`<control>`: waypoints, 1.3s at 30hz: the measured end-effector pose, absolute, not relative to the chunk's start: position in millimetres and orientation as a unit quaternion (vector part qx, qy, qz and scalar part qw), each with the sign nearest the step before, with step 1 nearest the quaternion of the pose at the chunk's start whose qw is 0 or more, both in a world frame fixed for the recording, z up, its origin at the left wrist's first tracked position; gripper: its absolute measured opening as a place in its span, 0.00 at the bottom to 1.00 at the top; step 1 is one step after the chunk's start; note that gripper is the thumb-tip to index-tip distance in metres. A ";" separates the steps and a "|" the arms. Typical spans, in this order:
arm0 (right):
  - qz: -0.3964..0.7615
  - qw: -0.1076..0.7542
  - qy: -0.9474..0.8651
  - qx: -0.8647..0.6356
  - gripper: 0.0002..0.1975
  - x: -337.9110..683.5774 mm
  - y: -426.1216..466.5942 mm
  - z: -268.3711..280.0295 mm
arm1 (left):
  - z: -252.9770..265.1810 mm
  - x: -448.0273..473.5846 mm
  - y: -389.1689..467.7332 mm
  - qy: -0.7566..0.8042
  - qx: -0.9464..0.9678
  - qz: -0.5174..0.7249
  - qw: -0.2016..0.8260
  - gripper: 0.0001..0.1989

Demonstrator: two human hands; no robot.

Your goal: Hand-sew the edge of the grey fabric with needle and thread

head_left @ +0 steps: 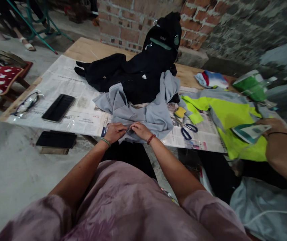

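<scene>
A grey garment (143, 115) lies spread and rumpled at the front edge of the table, right before me. My left hand (115, 132) pinches its near edge, fingers closed. Close beside it my right hand (141, 131) pinches the same cloth, with a small gap between the two hands. A small dark bit shows between the fingertips, too small to name. Behind the grey cloth, and partly under it, lies a black jacket (133, 75) with a white logo. Scissors (188, 130) with dark blue handles rest to the right of my right hand, near a yellow patch (180, 112).
Newspaper (83, 117) covers the wooden table. A phone (58, 107) and glasses (29, 102) lie left. At right, a co-worker's hand (275, 129) holds an iron (250, 131) over a yellow-and-grey garment (224, 112). A black backpack (165, 35) and folded cloth (211, 79) are farther back.
</scene>
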State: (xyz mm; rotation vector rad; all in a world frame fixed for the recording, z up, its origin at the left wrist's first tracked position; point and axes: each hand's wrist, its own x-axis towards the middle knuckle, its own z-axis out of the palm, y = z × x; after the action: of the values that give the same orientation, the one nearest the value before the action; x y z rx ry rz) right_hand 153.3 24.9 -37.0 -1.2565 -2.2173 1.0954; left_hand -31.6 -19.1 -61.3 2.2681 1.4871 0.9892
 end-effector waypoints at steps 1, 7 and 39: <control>0.409 0.179 -0.773 -0.452 0.11 152.6 25.2 -35.7 | -61.8 -31.5 -18.9 0.511 0.779 0.340 0.128 0.07; 0.539 0.190 -0.657 -0.492 0.15 146.5 29.5 -28.8 | -61.3 -32.7 -18.5 0.505 0.775 0.345 0.158 0.08; 0.595 0.167 -0.558 -0.554 0.10 122.5 38.2 -16.2 | -55.1 -31.6 -20.1 0.513 0.769 0.346 0.161 0.05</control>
State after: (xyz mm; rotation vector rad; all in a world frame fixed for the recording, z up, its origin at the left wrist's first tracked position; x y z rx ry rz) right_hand 122.5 38.2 -16.2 -1.5763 -1.5874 1.6935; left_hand -31.6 -20.1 -55.1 2.1962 1.4634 0.9867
